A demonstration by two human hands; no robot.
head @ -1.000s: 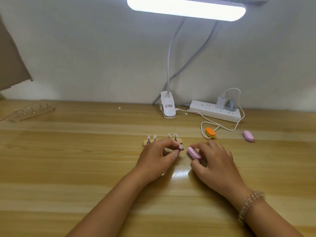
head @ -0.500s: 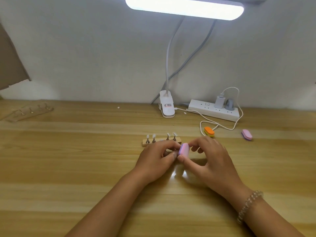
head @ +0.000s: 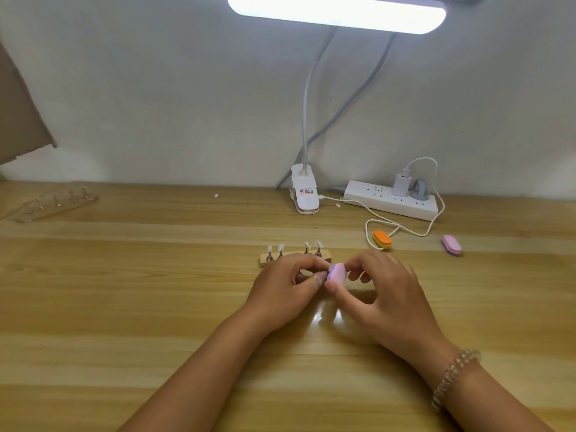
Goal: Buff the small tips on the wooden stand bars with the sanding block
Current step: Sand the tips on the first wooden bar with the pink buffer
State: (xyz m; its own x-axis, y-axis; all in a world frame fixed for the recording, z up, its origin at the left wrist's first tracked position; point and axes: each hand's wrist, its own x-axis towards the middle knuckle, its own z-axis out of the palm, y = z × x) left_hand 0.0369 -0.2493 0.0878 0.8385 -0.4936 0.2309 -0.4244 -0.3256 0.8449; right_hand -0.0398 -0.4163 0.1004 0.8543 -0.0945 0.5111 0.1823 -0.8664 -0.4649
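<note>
We pinch the sanding block (head: 337,272) in our right hand (head: 383,291). Our left hand (head: 286,285) curls against its left face; we cannot tell what it holds. The wooden stand (head: 293,256) lies just beyond the left hand, lengthwise left-right, tips (head: 306,244) upward.

My left hand (head: 285,283) curls, thumb and forefinger pinched together, just beside my right hand (head: 385,289), whose thumb and fingers pinch the block (head: 337,273). My 2 forearms angle inward.
</note>
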